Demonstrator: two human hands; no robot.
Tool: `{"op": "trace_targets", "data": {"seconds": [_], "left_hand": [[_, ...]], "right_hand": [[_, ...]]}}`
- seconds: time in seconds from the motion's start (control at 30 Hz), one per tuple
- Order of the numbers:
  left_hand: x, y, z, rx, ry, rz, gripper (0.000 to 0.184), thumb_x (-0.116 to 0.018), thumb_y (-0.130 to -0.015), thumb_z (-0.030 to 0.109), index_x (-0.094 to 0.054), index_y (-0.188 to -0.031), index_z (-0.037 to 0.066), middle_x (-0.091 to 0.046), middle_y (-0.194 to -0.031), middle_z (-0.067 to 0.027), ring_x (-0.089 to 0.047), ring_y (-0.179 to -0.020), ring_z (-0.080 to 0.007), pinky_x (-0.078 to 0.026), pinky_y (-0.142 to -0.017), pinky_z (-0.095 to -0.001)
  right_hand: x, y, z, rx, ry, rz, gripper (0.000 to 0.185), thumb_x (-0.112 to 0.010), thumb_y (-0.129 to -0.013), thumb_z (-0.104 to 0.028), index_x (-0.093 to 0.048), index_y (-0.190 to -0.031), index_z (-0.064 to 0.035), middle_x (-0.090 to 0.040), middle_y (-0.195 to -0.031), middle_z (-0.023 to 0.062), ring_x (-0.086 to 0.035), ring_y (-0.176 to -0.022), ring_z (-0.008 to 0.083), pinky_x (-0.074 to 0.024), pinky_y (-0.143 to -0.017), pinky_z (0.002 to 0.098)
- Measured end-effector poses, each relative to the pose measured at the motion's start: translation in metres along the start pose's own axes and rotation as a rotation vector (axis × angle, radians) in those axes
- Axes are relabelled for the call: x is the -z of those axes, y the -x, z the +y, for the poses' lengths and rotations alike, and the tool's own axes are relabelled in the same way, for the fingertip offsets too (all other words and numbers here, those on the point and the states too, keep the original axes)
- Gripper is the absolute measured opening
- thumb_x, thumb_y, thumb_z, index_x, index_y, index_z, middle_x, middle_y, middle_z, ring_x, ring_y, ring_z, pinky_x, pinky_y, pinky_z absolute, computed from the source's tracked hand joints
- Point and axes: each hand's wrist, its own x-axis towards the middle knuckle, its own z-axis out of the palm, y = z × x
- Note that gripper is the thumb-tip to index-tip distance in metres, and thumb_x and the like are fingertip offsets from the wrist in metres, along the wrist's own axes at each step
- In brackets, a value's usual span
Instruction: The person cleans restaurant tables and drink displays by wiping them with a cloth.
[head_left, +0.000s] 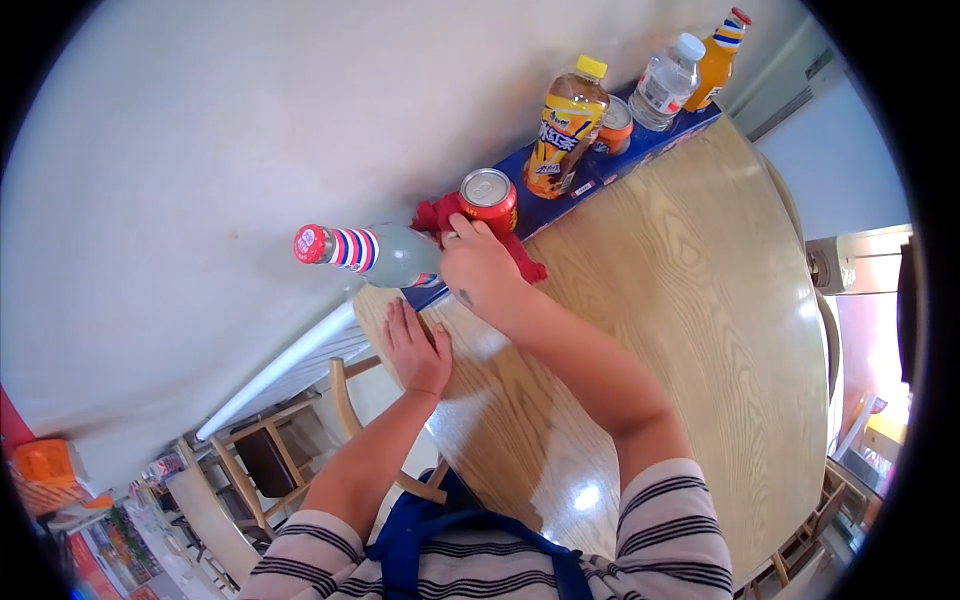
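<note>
My right hand is closed on a red cloth, its fingers bent between a bottle and a can. Just left of it stands a clear glass bottle with a red cap and a striped neck label. A red can is right behind my fingers, with part of the cloth bunched beside it. Both are at the near end of a long blue box along the wall. My left hand rests flat on the corner of the wooden table, fingers stretched out and holding nothing.
Farther along the box stand an iced tea bottle with a yellow cap, an orange can, a water bottle and an orange drink bottle. The wall runs behind them. Wooden chairs stand at lower left.
</note>
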Motion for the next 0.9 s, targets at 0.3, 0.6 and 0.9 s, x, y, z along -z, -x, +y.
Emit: {"op": "trace_targets", "data": {"seconds": [0.3, 0.6, 0.9], "left_hand": [[0.001, 0.001, 0.002, 0.020, 0.009, -0.036, 0.058, -0.047, -0.082, 0.027, -0.036, -0.126, -0.008, -0.036, -0.133, -0.0236, -0.030, -0.126, -0.0370, -0.022, -0.104, -0.0477], [0.000, 0.002, 0.002, 0.009, 0.001, -0.020, 0.058, -0.048, -0.081, 0.026, -0.035, -0.126, -0.008, -0.036, -0.132, -0.0236, -0.030, -0.126, -0.0376, -0.022, -0.104, -0.0479], [0.000, 0.001, 0.002, 0.009, -0.009, -0.034, 0.058, -0.049, -0.081, 0.025, -0.034, -0.126, -0.008, -0.036, -0.132, -0.0234, -0.030, -0.126, -0.0377, -0.022, -0.104, -0.0477]], "right_hand": [[0.058, 0.045, 0.026, -0.451, -0.481, -0.702, 0.021, -0.054, -0.075, -0.013, -0.065, -0.090, -0.0025, -0.063, -0.089, 0.0152, -0.060, -0.087, 0.0262, -0.0438, -0.081, 0.0362], [0.050, 0.019, 0.122, -0.964, -0.514, 0.414, 0.065, -0.068, -0.067, -0.053, -0.053, -0.103, -0.0012, -0.062, -0.097, 0.0193, -0.060, -0.093, 0.0344, -0.0466, -0.079, 0.0396], [0.013, 0.020, 0.106, -0.865, -0.567, 0.689, 0.065, -0.071, -0.067, -0.041, -0.040, -0.113, -0.0066, -0.062, -0.102, 0.0143, -0.061, -0.093, 0.0295, -0.0478, -0.076, 0.0374]]}}
